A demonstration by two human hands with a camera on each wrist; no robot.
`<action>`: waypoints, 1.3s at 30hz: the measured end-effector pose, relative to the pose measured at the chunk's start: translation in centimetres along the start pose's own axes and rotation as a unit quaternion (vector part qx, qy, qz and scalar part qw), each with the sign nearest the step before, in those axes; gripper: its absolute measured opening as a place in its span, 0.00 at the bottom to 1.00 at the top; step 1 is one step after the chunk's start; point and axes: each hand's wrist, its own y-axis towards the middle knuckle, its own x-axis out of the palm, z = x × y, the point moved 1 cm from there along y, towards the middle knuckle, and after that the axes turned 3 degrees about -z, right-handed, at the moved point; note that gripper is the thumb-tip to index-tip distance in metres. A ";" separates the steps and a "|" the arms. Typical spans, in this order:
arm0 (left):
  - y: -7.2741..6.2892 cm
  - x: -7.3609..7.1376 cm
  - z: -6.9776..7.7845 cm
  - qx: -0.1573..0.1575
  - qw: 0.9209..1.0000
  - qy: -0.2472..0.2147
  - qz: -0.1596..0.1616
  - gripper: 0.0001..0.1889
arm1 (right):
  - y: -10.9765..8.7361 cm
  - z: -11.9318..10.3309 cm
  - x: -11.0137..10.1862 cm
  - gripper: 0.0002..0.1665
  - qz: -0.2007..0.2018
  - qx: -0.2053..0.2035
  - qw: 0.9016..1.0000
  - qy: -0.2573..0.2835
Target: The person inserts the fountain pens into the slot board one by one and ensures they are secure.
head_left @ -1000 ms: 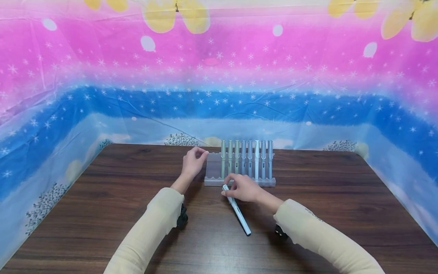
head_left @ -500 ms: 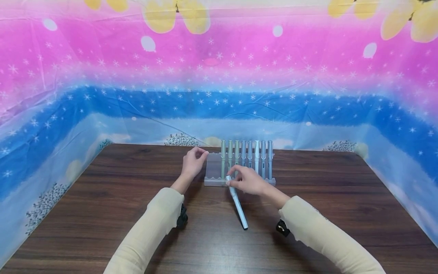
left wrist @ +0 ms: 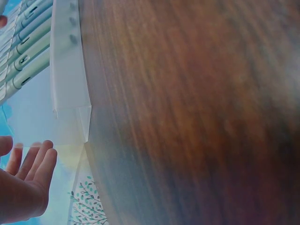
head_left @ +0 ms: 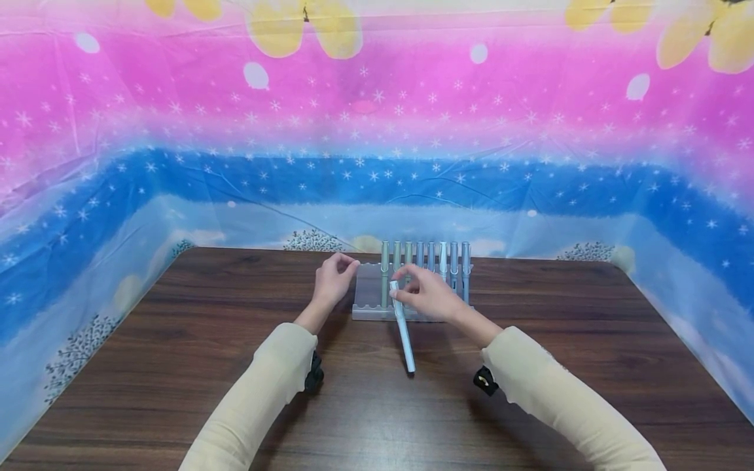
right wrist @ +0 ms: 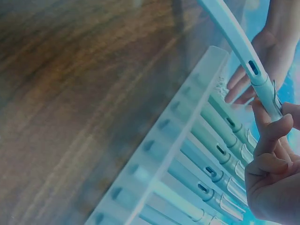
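Observation:
A clear plastic pen rack stands on the wooden table, with several capped pens in green, grey-blue and white upright along its middle and right. At its upper left corner my left hand pinches the edge; in the left wrist view the fingers reach behind the see-through panel. My right hand holds a pale blue-white fountain pen by its capped end between thumb and fingers. That pen is tilted, its barrel slanting down toward me in front of the rack. The right hand covers some racked pens in the head view.
The brown table spreads out on all sides of the rack. A pink and blue printed cloth hangs around the back and sides. The rack's front ledge has a row of notches.
My right hand has lifted the pen up and away from me, bringing its capped end from below the rack's ledge to in front of the rack. The left hand stays at the corner.

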 end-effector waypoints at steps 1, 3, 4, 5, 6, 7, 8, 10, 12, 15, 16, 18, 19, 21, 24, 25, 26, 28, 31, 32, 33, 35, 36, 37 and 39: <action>0.0 0.0 0.0 0.001 1.000 0.000 0.000 0.10 | 0.1 0.0 -0.1 0.18 0.003 -0.001 1.000 0.000; 0.1 0.0 0.0 0.002 1.000 0.001 0.001 0.09 | 0.2 -0.1 -0.2 0.17 0.008 -0.004 1.000 0.004; 0.1 0.0 -0.1 0.003 1.000 0.002 0.002 0.09 | 0.3 -0.1 -0.3 0.18 0.011 -0.008 1.000 0.004; 0.1 0.0 -0.1 0.004 1.000 0.002 0.002 0.09 | 0.3 -0.1 -0.3 0.17 0.014 -0.010 1.000 0.003; 0.1 0.0 -0.1 0.005 1.000 0.003 0.003 0.09 | 0.4 -0.2 -0.4 0.17 0.016 -0.014 1.000 0.005; 0.1 0.0 0.0 0.005 1.000 0.004 0.004 0.09 | 0.4 -0.2 -0.4 0.17 0.018 -0.016 1.000 0.008; 0.1 0.0 0.0 0.005 1.000 0.004 0.005 0.09 | 0.5 -0.2 -0.5 0.17 0.021 -0.017 1.000 0.010; 0.0 0.0 0.0 0.004 1.000 0.005 0.005 0.09 | 0.7 -0.2 -0.5 0.17 0.026 -0.018 0.999 0.012; 0.0 0.0 0.1 0.003 1.000 0.004 0.005 0.10 | 0.8 -0.3 -0.5 0.17 0.031 -0.015 0.999 0.018; -0.1 -0.1 0.1 0.000 1.000 0.004 0.003 0.10 | 1.1 -0.3 -0.5 0.17 0.042 -0.008 0.999 0.018; -0.1 -0.1 0.2 -0.001 1.000 0.003 0.002 0.10 | 1.2 -0.3 -0.5 0.17 0.047 -0.007 0.999 0.017; -0.1 -0.1 0.2 -0.002 1.000 0.003 0.001 0.10 | 1.4 -0.4 -0.5 0.17 0.057 -0.003 0.998 0.017; -0.1 -0.1 0.2 -0.003 1.000 0.003 0.000 0.10 | 1.5 -0.5 -0.5 0.17 0.063 0.000 0.998 0.016; -0.1 -0.1 0.2 -0.002 1.000 0.002 -0.001 0.10 | 1.7 -0.6 -0.5 0.17 0.073 0.002 0.997 0.015; -0.1 -0.1 0.1 -0.001 1.000 0.002 0.000 0.09 | 2.1 -0.7 -0.6 0.17 0.085 0.002 0.996 0.019; -0.1 -0.1 0.1 0.001 1.000 0.001 0.000 0.09 | 2.2 -0.8 -0.7 0.17 0.089 0.002 0.996 0.020; -0.1 -0.1 0.1 0.002 1.000 0.001 0.001 0.09 | 2.3 -0.9 -0.7 0.17 0.092 -0.001 0.996 0.020; 0.0 -0.1 0.1 0.003 1.000 0.001 0.002 0.09 | 2.5 -1.0 -0.8 0.17 0.100 -0.005 0.995 0.018; 0.1 0.0 0.0 0.004 1.000 0.001 0.003 0.09 | 2.7 -1.2 -0.8 0.18 0.108 -0.004 0.994 0.018; 0.1 0.0 0.0 0.003 1.000 0.001 0.004 0.09 | 2.8 -1.2 -0.8 0.18 0.109 -0.003 0.994 0.019; 0.1 0.0 -0.1 0.004 1.000 0.003 0.004 0.09 | 2.9 -1.2 -0.8 0.18 0.110 -0.002 0.994 0.021; 0.1 0.0 -0.1 0.003 1.000 0.004 0.004 0.09 | 3.1 -1.2 -0.8 0.17 0.113 0.003 0.993 0.031; 0.2 0.0 -0.1 0.003 1.000 0.005 0.004 0.09 | 3.2 -1.2 -0.8 0.17 0.115 0.003 0.993 0.033; 0.1 0.0 -0.1 0.003 1.000 0.005 0.003 0.09 | 3.3 -1.2 -0.8 0.17 0.115 0.001 0.993 0.036; 0.1 0.0 -0.1 0.003 1.000 0.006 0.002 0.10 | 3.5 -1.2 -0.9 0.17 0.119 0.000 0.992 0.043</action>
